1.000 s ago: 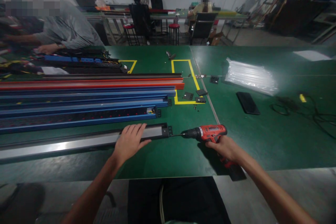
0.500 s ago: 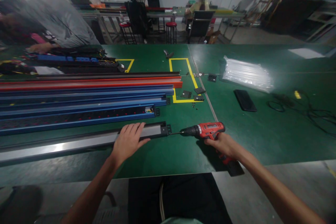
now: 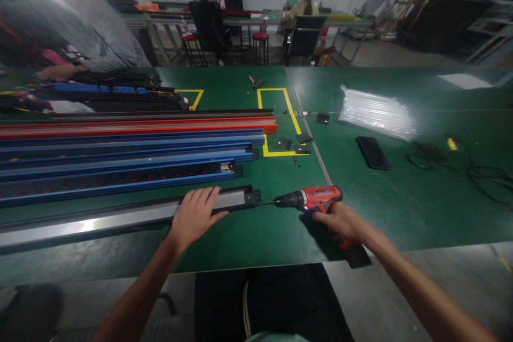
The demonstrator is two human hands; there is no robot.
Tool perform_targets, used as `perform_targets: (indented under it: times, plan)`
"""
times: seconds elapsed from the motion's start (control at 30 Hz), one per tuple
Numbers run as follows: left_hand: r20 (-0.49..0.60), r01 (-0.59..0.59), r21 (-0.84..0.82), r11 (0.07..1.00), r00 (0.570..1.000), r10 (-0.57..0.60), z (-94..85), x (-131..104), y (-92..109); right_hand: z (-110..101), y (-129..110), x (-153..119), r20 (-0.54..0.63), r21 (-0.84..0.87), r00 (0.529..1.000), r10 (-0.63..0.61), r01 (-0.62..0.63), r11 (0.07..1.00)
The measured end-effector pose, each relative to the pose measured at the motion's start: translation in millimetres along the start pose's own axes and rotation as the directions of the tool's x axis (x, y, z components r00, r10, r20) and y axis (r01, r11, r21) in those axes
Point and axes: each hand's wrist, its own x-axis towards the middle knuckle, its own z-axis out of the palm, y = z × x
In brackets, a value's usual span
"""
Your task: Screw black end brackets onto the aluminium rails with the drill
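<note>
My right hand [image 3: 343,221] is wrapped round the grip of a red and black cordless drill [image 3: 320,199], and a small light glows near its trigger. The drill lies level, and its long thin bit points left at the black end cap [image 3: 257,197] of a long black-and-silver profile [image 3: 120,219]. The bit's tip meets the end cap; how deep it sits cannot be seen. Over the profile, close to that end, my left hand [image 3: 196,216] holds it down, fingers across the far edge and thumb along the near side.
Blue profiles [image 3: 208,156] and an orange one [image 3: 270,127] lie parallel behind. Small black plates [image 3: 284,143], a bagged bundle of clear tubes [image 3: 377,112], a black phone-like slab [image 3: 372,153] and a cable [image 3: 473,163] are to the right. A co-worker's hand [image 3: 60,71] is at far left.
The drill's small light has come on. Both hands, the drill and the profile stay in nearly the same places.
</note>
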Motion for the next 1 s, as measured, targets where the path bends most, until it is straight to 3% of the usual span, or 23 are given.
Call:
perform_targets:
  times: [0.5, 1.0]
  plan:
    - [-0.022, 0.009, -0.037, 0.999, 1.0, -0.01, -1.8, 0.6, 0.6, 0.7, -3.1, -0.7, -0.014, -0.038, 0.998, 0.067, -0.068, 0.997]
    - [-0.025, 0.008, -0.022, 1.0, 1.0, -0.009, -4.2, 1.5, 2.1, 2.4, -0.6, 0.6, -0.045, -0.013, 0.999, 0.025, -0.025, 1.0]
